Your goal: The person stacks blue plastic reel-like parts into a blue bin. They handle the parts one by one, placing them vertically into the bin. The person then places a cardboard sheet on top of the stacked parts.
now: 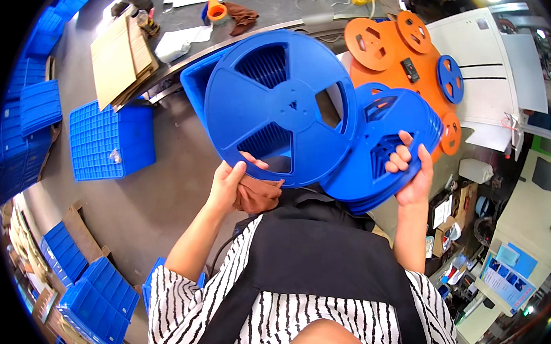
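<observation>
A large flat blue reel with wide cut-out windows is tilted up before me. My left hand grips its lower left rim, fingertips showing through a window. Against that hand, below the rim, lies a brown cloth; whether the fingers also hold it I cannot tell. To the right, my right hand is closed on a tilted stack of blue reels, with its fingers curled over the near right edge. The large reel overlaps the stack's left part. Behind the large reel shows a blue bin, mostly hidden.
A big orange disc bearing smaller orange and blue reels stands beyond the stack. Across the far side runs a grey worktable with an orange tape roll and cardboard sheets. A blue crate stands at left.
</observation>
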